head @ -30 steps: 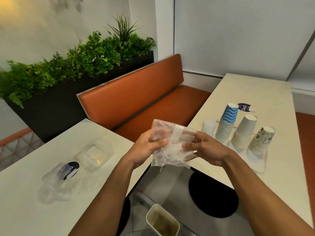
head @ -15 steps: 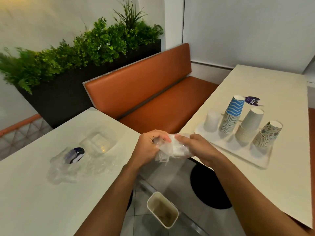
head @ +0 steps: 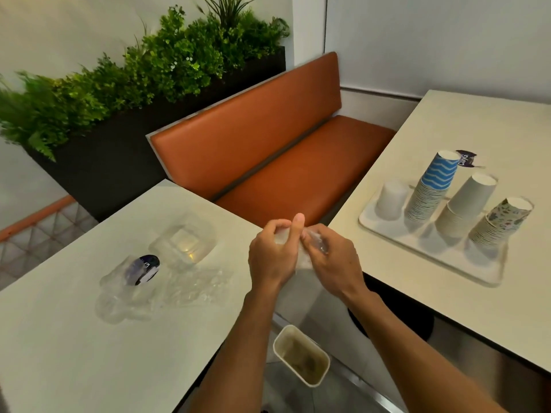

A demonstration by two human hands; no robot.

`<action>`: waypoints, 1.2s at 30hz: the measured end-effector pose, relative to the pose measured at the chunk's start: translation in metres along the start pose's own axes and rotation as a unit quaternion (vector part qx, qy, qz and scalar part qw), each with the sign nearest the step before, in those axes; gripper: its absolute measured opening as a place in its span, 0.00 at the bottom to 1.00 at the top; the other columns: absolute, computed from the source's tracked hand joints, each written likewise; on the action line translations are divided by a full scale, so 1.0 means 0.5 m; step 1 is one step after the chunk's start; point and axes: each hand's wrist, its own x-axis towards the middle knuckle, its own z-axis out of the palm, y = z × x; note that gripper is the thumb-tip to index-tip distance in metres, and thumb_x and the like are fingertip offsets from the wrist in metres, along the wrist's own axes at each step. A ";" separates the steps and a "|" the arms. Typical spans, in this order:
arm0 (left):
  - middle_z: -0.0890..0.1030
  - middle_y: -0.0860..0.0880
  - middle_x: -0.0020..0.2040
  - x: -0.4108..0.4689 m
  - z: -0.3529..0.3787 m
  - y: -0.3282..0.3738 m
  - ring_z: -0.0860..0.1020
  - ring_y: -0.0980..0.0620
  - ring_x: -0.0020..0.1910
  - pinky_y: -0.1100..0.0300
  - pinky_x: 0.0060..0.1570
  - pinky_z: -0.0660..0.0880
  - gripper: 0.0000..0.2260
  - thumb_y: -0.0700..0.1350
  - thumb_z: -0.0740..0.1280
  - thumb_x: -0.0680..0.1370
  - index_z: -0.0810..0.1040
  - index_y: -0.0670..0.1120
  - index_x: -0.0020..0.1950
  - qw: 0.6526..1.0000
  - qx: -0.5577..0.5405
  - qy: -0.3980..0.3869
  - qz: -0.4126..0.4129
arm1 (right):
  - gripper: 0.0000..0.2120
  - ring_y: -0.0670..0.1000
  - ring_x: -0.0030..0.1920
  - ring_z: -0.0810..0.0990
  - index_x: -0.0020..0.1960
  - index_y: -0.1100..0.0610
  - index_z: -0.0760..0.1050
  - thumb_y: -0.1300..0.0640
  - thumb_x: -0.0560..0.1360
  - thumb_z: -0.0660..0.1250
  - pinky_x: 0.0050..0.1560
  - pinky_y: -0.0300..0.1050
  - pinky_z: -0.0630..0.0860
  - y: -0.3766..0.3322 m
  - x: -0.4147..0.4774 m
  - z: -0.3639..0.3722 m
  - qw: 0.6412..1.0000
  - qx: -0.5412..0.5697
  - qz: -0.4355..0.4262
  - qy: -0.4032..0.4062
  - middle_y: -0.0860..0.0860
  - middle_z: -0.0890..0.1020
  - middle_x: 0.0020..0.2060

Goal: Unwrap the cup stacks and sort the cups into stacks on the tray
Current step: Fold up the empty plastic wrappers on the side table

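Crumpled smaller since the earlier frame, wrapper [head: 301, 259] is gripped between left hand [head: 272, 254] and right hand [head: 334, 262], left of tray [head: 489, 278]. Stacks [head: 432, 192] are already sorted on it — only wrapper disposal is judged left.

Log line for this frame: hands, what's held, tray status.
left hand: grips crumpled clear plastic wrapper | right hand: pinches same wrapper | white rectangular tray: four upside-down cup stacks
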 end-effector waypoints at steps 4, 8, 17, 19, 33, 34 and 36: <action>0.82 0.59 0.41 0.034 -0.023 -0.061 0.81 0.57 0.39 0.69 0.39 0.75 0.20 0.68 0.62 0.79 0.80 0.53 0.43 0.998 0.040 0.010 0.037 | 0.16 0.46 0.44 0.83 0.56 0.47 0.81 0.38 0.81 0.62 0.45 0.46 0.84 0.004 0.010 0.028 0.999 -0.024 0.017 -0.020 0.45 0.85 0.47; 0.78 0.61 0.33 0.052 -0.039 -0.104 0.80 0.58 0.34 0.73 0.35 0.70 0.21 0.67 0.61 0.79 0.75 0.54 0.35 0.998 0.033 -0.030 0.049 | 0.14 0.48 0.41 0.83 0.53 0.47 0.80 0.40 0.83 0.61 0.45 0.54 0.84 0.017 0.007 0.073 0.998 -0.047 0.031 -0.001 0.45 0.84 0.43; 0.71 0.62 0.28 0.072 -0.021 -0.183 0.77 0.64 0.34 0.75 0.29 0.67 0.20 0.57 0.67 0.82 0.69 0.55 0.31 0.991 0.023 -0.076 0.109 | 0.16 0.59 0.39 0.83 0.53 0.61 0.78 0.49 0.85 0.58 0.39 0.55 0.80 0.070 -0.031 0.179 0.994 -0.085 0.050 0.050 0.57 0.85 0.43; 0.71 0.62 0.27 0.070 -0.005 -0.201 0.77 0.63 0.33 0.73 0.28 0.67 0.20 0.56 0.67 0.82 0.69 0.55 0.30 0.991 0.020 -0.084 0.101 | 0.12 0.60 0.39 0.83 0.54 0.61 0.77 0.54 0.85 0.60 0.40 0.57 0.79 0.091 -0.037 0.198 0.992 -0.081 0.078 0.050 0.58 0.85 0.42; 0.86 0.43 0.49 -0.062 0.133 -0.518 0.83 0.46 0.47 0.48 0.53 0.80 0.05 0.37 0.70 0.80 0.84 0.42 0.54 0.860 -0.223 -0.290 -0.356 | 0.16 0.54 0.48 0.82 0.54 0.49 0.75 0.36 0.82 0.60 0.46 0.49 0.77 0.432 -0.145 0.238 0.945 -0.078 0.307 -0.083 0.50 0.83 0.46; 0.86 0.44 0.46 -0.073 0.162 -0.555 0.83 0.47 0.45 0.49 0.51 0.80 0.05 0.36 0.70 0.79 0.85 0.43 0.50 0.867 -0.195 -0.283 -0.362 | 0.20 0.56 0.50 0.82 0.57 0.49 0.74 0.34 0.81 0.57 0.50 0.51 0.78 0.477 -0.160 0.248 0.936 -0.082 0.325 -0.105 0.52 0.84 0.50; 0.86 0.44 0.44 -0.081 0.215 -0.638 0.82 0.49 0.43 0.50 0.49 0.81 0.05 0.35 0.70 0.77 0.84 0.44 0.47 0.884 -0.131 -0.264 -0.364 | 0.26 0.58 0.55 0.82 0.62 0.48 0.72 0.29 0.79 0.52 0.56 0.53 0.78 0.553 -0.184 0.267 0.915 -0.082 0.369 -0.139 0.53 0.84 0.55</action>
